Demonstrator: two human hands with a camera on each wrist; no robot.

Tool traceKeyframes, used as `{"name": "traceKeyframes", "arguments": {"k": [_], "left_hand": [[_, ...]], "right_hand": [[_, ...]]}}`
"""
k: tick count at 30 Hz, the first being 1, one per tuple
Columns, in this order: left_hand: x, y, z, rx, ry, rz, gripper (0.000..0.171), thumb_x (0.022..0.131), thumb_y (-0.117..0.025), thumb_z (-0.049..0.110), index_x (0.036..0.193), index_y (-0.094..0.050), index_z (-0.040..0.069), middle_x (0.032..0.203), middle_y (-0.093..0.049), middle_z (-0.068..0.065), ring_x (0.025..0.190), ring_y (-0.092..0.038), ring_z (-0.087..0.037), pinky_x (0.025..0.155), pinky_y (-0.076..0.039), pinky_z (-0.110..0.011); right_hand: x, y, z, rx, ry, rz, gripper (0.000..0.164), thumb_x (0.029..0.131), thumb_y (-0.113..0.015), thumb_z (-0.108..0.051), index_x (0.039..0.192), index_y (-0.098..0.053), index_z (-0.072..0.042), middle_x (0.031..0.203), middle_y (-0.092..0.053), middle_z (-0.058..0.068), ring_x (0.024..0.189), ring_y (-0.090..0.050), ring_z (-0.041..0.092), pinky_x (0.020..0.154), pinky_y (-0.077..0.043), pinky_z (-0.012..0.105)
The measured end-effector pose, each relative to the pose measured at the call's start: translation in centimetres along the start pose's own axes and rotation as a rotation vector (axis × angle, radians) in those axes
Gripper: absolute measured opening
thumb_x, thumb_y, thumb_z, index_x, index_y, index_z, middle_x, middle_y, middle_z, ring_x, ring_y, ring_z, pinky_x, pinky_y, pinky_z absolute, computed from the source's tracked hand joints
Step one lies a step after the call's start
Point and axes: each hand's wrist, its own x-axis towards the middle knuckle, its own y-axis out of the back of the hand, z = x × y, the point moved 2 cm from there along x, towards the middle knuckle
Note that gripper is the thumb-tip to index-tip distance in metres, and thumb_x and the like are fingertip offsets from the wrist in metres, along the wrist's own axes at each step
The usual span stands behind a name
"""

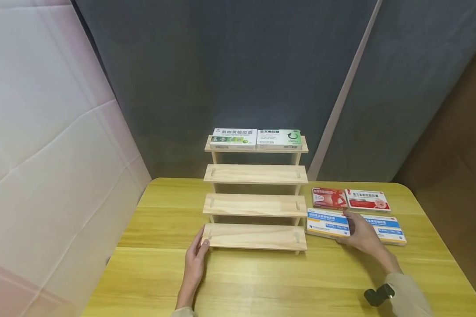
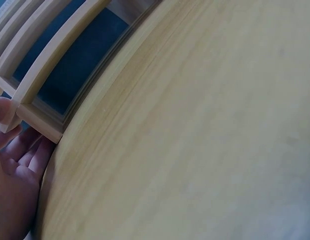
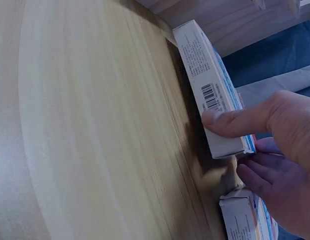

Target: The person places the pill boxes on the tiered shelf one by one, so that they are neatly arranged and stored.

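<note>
A stepped wooden display rack with several tiers stands on the table. My left hand grips the left end of its lowest tier, thumb on the front and fingers behind; the left wrist view shows this hand at the rack's corner. On the right, my right hand pinches the right end of a white-and-blue medicine box. In the right wrist view the thumb presses the box's side near the barcode, and a shadow lies under the box. A second white-and-blue medicine box lies partly behind that hand.
Behind these lie a red medicine box and a white-and-red medicine box. The top tier bears a white-and-green box and another green-and-white box. A grey curtain hangs behind the table.
</note>
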Motion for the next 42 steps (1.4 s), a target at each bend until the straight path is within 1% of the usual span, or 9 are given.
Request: {"name": "traceKeyframes", "arguments": {"k": [9,16,18,23,26,28,31,35,42], "left_hand": [[0.0,-0.1,-0.1,0.011,0.006,0.004,0.049,0.109,-0.044,0.018,0.156,-0.037,0.003,0.160,-0.039,-0.019,0.143,-0.041,-0.033,0.104,-0.036,-0.005],[0.0,0.0,-0.2,0.005,0.014,0.020,0.049,0.109,-0.046,0.017,0.155,-0.039,0.004,0.159,-0.041,-0.018,0.130,-0.047,0.005,0.103,-0.038,-0.004],[0.0,0.0,-0.2,0.003,0.010,0.019,0.049,0.109,-0.046,0.017,0.155,-0.039,0.005,0.159,-0.041,-0.017,0.133,-0.047,0.001,0.103,-0.037,-0.004],[0.0,0.0,-0.2,-0.006,-0.006,0.010,0.049,0.109,-0.045,0.017,0.156,-0.039,0.005,0.160,-0.040,-0.017,0.144,-0.040,-0.030,0.104,-0.036,-0.004],[0.0,0.0,-0.2,-0.010,-0.010,0.008,0.049,0.109,-0.046,0.017,0.155,-0.039,0.004,0.160,-0.040,-0.018,0.144,-0.038,-0.034,0.104,-0.036,-0.004],[0.0,0.0,-0.2,-0.011,-0.010,0.008,0.049,0.109,-0.046,0.017,0.155,-0.039,0.004,0.159,-0.040,-0.018,0.144,-0.041,-0.027,0.104,-0.037,-0.005],[0.0,-0.1,-0.2,-0.010,-0.008,0.014,0.048,0.109,-0.046,0.017,0.155,-0.040,0.004,0.159,-0.042,-0.017,0.137,-0.046,-0.006,0.104,-0.038,-0.005],[0.0,-0.1,-0.1,-0.002,-0.005,0.015,0.048,0.109,-0.046,0.017,0.155,-0.040,0.005,0.159,-0.041,-0.018,0.128,-0.044,0.010,0.104,-0.038,-0.005],[-0.1,0.0,0.0,-0.002,0.007,0.009,0.049,0.109,-0.045,0.018,0.155,-0.039,0.004,0.159,-0.041,-0.019,0.126,-0.047,0.010,0.102,-0.040,-0.006]], "right_hand": [[-0.4,0.9,0.3,0.059,-0.018,0.076,0.096,0.074,-0.091,-0.026,0.148,-0.041,0.008,0.143,-0.047,0.035,0.130,-0.048,0.054,0.108,-0.039,0.068],[-0.7,1.7,0.0,0.117,0.000,0.167,0.093,0.076,-0.090,-0.026,0.147,-0.041,0.009,0.138,-0.052,0.037,0.122,-0.055,0.054,0.102,-0.045,0.067],[-0.8,1.7,-0.1,0.144,-0.007,0.175,0.092,0.078,-0.089,-0.026,0.149,-0.041,0.007,0.139,-0.052,0.038,0.121,-0.055,0.055,0.101,-0.046,0.067],[-1.1,1.9,-0.2,0.197,-0.031,0.203,0.090,0.079,-0.088,-0.029,0.149,-0.042,0.002,0.143,-0.049,0.036,0.126,-0.052,0.052,0.102,-0.044,0.065],[-1.3,2.0,-0.3,0.227,-0.034,0.219,0.088,0.080,-0.087,-0.029,0.150,-0.042,0.001,0.144,-0.049,0.033,0.127,-0.051,0.050,0.100,-0.049,0.043],[-1.5,2.0,-0.4,0.255,-0.033,0.227,0.088,0.081,-0.086,-0.027,0.151,-0.040,0.000,0.145,-0.049,0.032,0.127,-0.052,0.049,0.094,-0.048,0.026],[-1.6,2.1,-0.5,0.311,-0.025,0.244,0.086,0.083,-0.085,-0.021,0.153,-0.039,-0.001,0.144,-0.051,0.030,0.118,-0.060,0.017,0.084,-0.045,0.009],[-1.9,2.4,-0.8,0.369,-0.026,0.270,0.084,0.085,-0.083,-0.016,0.153,-0.037,-0.001,0.145,-0.051,0.026,0.106,-0.041,-0.019,0.086,-0.044,0.005],[-2.2,2.8,-2.0,0.443,0.019,0.323,0.083,0.085,-0.081,-0.008,0.154,-0.035,0.000,0.146,-0.048,0.024,0.112,-0.045,-0.015,0.094,-0.040,0.002]]}}
